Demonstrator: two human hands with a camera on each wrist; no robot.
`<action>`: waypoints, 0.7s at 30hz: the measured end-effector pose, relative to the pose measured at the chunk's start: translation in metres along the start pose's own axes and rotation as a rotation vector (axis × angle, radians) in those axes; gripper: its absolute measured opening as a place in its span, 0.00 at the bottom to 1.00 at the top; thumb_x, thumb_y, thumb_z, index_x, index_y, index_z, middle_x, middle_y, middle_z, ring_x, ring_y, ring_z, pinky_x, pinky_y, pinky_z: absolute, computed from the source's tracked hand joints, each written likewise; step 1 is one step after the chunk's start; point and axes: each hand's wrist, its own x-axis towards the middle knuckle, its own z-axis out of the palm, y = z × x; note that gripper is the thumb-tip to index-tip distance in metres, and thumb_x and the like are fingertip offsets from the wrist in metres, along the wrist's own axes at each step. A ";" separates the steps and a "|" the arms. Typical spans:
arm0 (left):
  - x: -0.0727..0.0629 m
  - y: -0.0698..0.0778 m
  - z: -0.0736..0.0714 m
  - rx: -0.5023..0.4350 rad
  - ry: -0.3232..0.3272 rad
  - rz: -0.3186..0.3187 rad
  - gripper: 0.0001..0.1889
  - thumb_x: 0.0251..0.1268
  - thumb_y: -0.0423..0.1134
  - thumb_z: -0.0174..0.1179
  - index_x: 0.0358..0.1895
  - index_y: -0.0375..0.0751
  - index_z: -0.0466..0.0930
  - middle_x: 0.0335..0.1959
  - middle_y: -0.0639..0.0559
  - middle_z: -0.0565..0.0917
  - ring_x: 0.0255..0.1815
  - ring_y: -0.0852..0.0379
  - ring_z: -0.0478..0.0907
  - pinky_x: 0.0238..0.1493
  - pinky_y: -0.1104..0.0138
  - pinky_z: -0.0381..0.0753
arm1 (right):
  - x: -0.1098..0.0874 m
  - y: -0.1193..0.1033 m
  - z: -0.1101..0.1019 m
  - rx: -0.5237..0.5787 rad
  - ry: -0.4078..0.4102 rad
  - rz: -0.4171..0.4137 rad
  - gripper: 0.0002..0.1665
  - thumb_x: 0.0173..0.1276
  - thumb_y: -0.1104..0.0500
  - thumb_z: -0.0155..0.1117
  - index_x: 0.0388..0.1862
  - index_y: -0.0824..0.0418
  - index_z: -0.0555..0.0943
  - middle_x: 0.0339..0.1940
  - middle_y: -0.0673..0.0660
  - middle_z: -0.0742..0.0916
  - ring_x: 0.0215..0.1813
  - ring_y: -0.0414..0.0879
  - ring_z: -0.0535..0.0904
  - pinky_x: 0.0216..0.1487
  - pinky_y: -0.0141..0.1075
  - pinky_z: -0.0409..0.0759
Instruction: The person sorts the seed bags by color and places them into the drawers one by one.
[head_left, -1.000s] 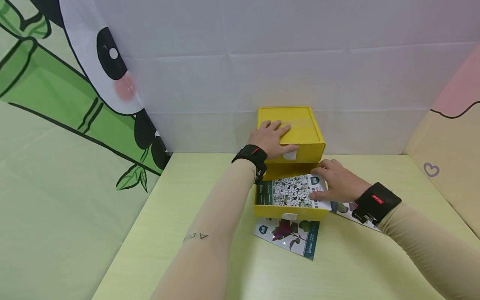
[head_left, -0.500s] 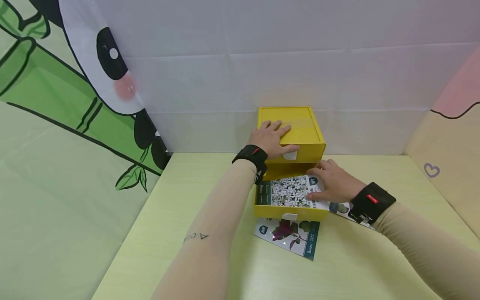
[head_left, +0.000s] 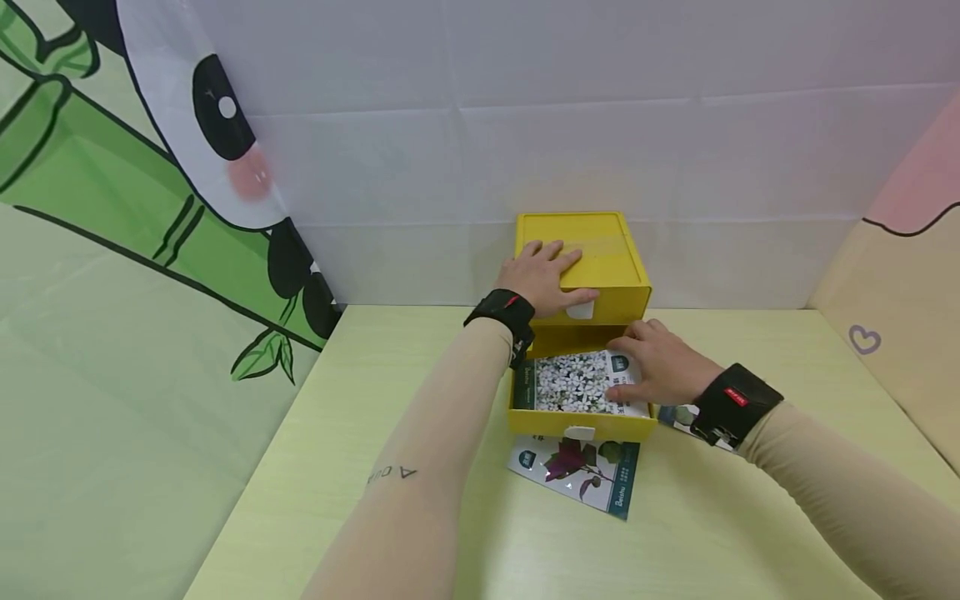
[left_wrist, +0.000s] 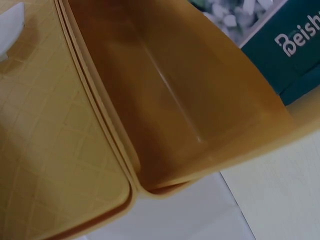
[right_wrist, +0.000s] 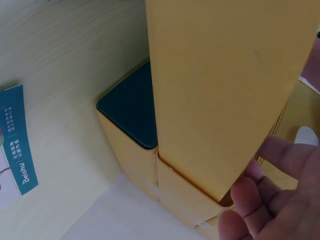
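Observation:
A yellow two-tier drawer box (head_left: 592, 229) stands at the back of the table. My left hand (head_left: 536, 279) rests on its top with fingers spread; the left wrist view does not show this hand. The lower drawer (head_left: 543, 423) is pulled out toward me. In it lies a flat packet (head_left: 573, 385) with a white-flower photo and dark green end, marked "Beishu" in the left wrist view. My right hand (head_left: 663, 362) grips the packet's right end, thumb near, fingers at the far side. In the right wrist view the right hand (right_wrist: 285, 200) is beside a yellow drawer wall (right_wrist: 225, 80).
A packet with a dark red plant picture (head_left: 570, 467) lies on the table (head_left: 390, 467), partly under the drawer's front. Another packet (head_left: 681, 415) lies partly hidden beneath the right wrist. A grey wall sheet (head_left: 420, 183) stands right behind the box.
My right hand has moved left with the white-flower packet, whose right end overhung the drawer's side before and now sits within it. The left hand has stayed on the box.

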 end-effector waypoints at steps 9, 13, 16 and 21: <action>0.000 -0.001 0.000 0.000 0.001 -0.001 0.46 0.53 0.82 0.36 0.76 0.69 0.50 0.76 0.57 0.55 0.75 0.49 0.51 0.66 0.46 0.63 | 0.003 -0.004 0.002 -0.011 0.002 -0.012 0.46 0.51 0.37 0.74 0.61 0.65 0.76 0.58 0.62 0.75 0.56 0.57 0.67 0.55 0.52 0.72; 0.000 -0.002 0.000 -0.006 -0.007 -0.003 0.46 0.53 0.82 0.37 0.76 0.69 0.49 0.76 0.57 0.54 0.75 0.49 0.50 0.66 0.45 0.62 | 0.004 -0.005 0.003 -0.019 0.003 -0.006 0.45 0.52 0.37 0.74 0.60 0.64 0.77 0.57 0.62 0.76 0.56 0.57 0.67 0.54 0.53 0.71; -0.001 -0.003 0.000 0.000 -0.010 -0.004 0.46 0.53 0.82 0.36 0.76 0.69 0.48 0.76 0.57 0.54 0.75 0.49 0.50 0.66 0.46 0.62 | 0.006 -0.007 0.005 -0.028 0.003 0.000 0.45 0.51 0.36 0.74 0.60 0.64 0.77 0.57 0.62 0.76 0.56 0.57 0.67 0.54 0.53 0.71; -0.003 -0.003 -0.001 -0.002 -0.008 0.002 0.45 0.54 0.82 0.36 0.76 0.69 0.49 0.76 0.57 0.55 0.75 0.49 0.50 0.66 0.47 0.62 | 0.007 -0.009 0.009 -0.056 -0.007 0.006 0.46 0.51 0.36 0.74 0.60 0.65 0.77 0.57 0.62 0.76 0.57 0.58 0.66 0.54 0.52 0.71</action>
